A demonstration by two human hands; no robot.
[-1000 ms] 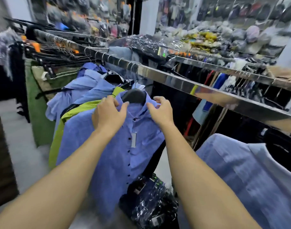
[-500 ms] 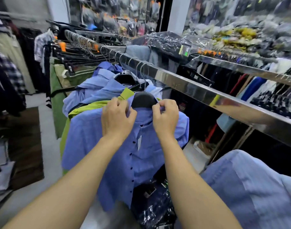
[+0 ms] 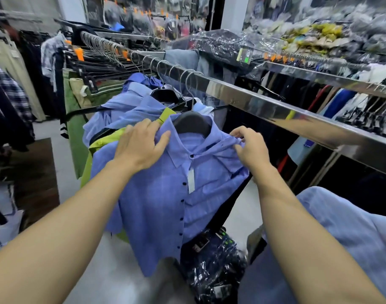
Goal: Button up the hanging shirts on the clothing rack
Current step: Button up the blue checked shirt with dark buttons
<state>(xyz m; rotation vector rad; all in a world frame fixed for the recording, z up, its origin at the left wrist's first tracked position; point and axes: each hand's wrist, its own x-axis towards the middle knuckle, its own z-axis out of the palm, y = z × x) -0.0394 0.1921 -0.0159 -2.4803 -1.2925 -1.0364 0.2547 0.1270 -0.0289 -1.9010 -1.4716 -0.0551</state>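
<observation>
We have a periwinkle-blue woven shirt with dark buttons [image 3: 165,194] in front of us, hanging on a black plastic hanger [image 3: 191,123] whose wire hook loops over the polished steel rack rail [image 3: 264,104]. Its placket is closed from the collar down: a line of small dark buttons runs along the front edge to the hem, and a pale rectangular paper tag [image 3: 191,180] dangles just below the top button.

Our left hand [image 3: 139,148] lies on the shirt's left shoulder, beside the collar. Its fingers are straight and a little spread, reaching toward the hanger, with the thumb stretched out across the collar cloth; it presses flat and grips nothing.

Our right hand [image 3: 251,148] is at the other shoulder. Its thumb and forefinger pinch a fold of the blue cloth at the collar's outer edge, and the remaining fingers are curled in behind them.

Directly behind this shirt hangs a lime-green garment [image 3: 99,148], its shoulder and side showing at the left, and behind that several more light-blue shirts [image 3: 121,110] crowd together on black hangers along the same rail. Farther left on the rail hang olive-green trousers [image 3: 77,106]. Below the shirt's hem sits a pile of dark clothes wrapped in clear crinkled plastic [image 3: 214,260]. At the lower right a pale-blue shirt [image 3: 352,233] fills the corner, close to our right forearm.
</observation>
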